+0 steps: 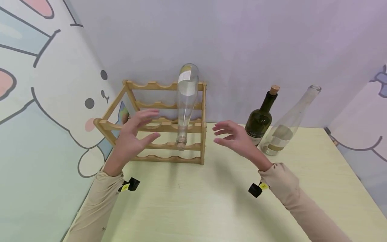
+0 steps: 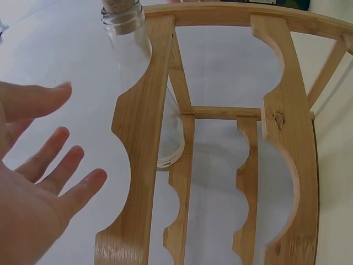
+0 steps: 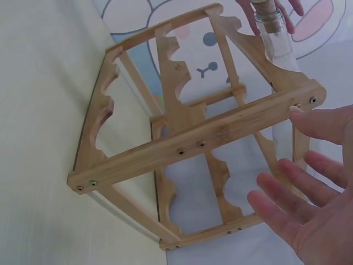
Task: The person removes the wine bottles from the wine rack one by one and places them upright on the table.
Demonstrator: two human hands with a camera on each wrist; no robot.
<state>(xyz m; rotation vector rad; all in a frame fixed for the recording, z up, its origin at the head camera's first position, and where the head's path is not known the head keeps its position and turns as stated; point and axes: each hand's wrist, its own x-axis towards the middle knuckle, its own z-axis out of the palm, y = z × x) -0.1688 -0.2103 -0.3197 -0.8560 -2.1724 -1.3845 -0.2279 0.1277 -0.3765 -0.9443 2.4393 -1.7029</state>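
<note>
A clear glass bottle [image 1: 186, 90] with a pale label lies in the top tier of the wooden wine rack [image 1: 152, 127], at its right end. Its corked neck points toward me; the cork [image 2: 118, 5] also shows in the left wrist view. My left hand [image 1: 133, 134] hovers in front of the rack's left half, fingers spread and thumb apart, holding nothing. To the right of the rack my right hand [image 1: 237, 139] is raised with relaxed fingers, also holding nothing. In the right wrist view, the rack's side rail [image 3: 198, 141] stands beyond that hand.
Right of the rack, a dark green corked bottle [image 1: 259, 121] stands on the pale table [image 1: 193, 201]. Beside it stands a clear uncorked bottle [image 1: 282, 131]. A wall [image 1: 235, 50] rises behind the table, and a wall with a cartoon rabbit [image 1: 63, 87] borders the left.
</note>
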